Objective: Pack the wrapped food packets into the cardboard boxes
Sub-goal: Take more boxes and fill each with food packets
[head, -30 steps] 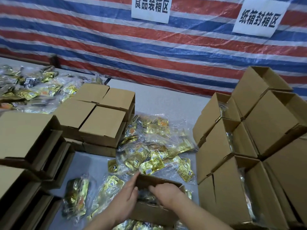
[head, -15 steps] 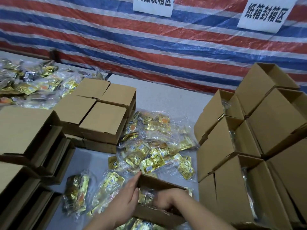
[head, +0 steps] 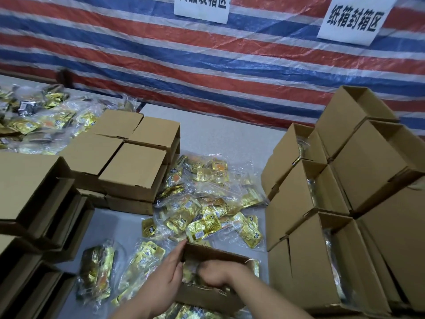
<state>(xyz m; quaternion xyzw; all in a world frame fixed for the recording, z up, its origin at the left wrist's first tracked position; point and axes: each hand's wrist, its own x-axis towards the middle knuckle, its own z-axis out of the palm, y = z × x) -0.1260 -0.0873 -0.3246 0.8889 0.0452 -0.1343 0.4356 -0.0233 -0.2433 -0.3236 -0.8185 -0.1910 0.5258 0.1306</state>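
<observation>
A small open cardboard box sits at the near edge of the table. My left hand lies flat with straight fingers against the box's left wall. My right hand is inside the box on gold-wrapped food packets. Its fingers bend down and their tips are hidden. A loose heap of clear bags with gold packets lies just beyond the box. Two more bags of packets lie to its left.
Open boxes holding packets are stacked on the right. Closed boxes and a stack of empty boxes stand on the left, with more packets at far left. A striped tarp hangs behind the grey table.
My right hand has pushed deeper into the box and its fingers have curled further under. My left hand stays on the box's left wall.
</observation>
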